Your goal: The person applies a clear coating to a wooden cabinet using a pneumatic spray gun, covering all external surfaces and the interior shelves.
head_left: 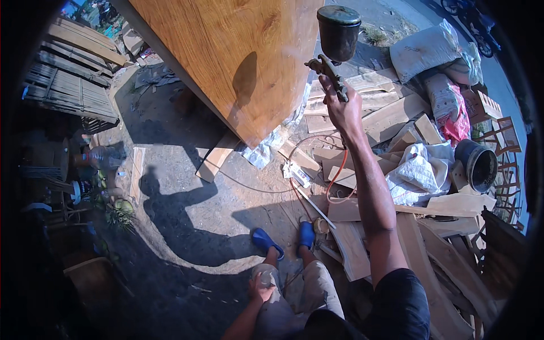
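My right hand (342,109) is raised and shut on a spray gun (330,71) with a dark round cup (339,31) on top. The gun's nozzle points left at a large glossy brown wooden panel (226,51) that stands tilted in front of me. An orange hose (335,175) runs from the gun down to the ground. My left hand (259,288) rests flat on my left thigh, holding nothing. My feet are in blue shoes (266,241) on the dirt ground.
Loose wooden planks and offcuts (391,119) lie in a heap on the right, with white sacks (425,51), a crumpled white cloth (419,170) and a dark bucket (479,164). Slatted wooden frames (73,85) are stacked at the far left. Bottles and clutter (96,158) sit at the left.
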Motion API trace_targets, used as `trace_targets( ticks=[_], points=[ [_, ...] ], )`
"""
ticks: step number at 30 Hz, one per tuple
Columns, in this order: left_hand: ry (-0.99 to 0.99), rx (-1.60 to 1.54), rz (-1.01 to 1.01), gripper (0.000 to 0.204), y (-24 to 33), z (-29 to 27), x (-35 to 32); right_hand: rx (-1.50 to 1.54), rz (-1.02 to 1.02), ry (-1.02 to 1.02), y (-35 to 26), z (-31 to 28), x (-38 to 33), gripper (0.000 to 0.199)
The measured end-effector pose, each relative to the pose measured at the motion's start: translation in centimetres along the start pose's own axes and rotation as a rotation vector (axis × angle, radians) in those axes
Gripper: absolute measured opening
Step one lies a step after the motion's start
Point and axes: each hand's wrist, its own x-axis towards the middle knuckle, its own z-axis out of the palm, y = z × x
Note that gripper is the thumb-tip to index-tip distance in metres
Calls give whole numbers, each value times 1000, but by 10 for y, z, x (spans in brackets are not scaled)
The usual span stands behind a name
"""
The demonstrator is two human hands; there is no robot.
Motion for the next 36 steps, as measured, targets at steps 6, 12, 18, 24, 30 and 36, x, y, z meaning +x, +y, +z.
trace_targets(
  ticks=[6,12,18,24,30,36],
  points=[
    [30,-41,78,111,-14,13,19,-22,-104,58,-84,-49,10,53],
    [27,-77,108,112,-19,21,28,10,-220,88,-168,-84,23,47],
    [29,-43,279,116,-27,19,52,-17,-336,167,-230,-118,39,42],
    [-50,-22,330,122,-28,2,52,-42,-430,203,-279,-149,48,45],
    [-77,-82,319,126,-39,4,49,18,-556,271,-299,-158,61,45],
    [70,28,347,121,-23,-3,45,122,-412,244,-271,-142,72,47]
  ],
)
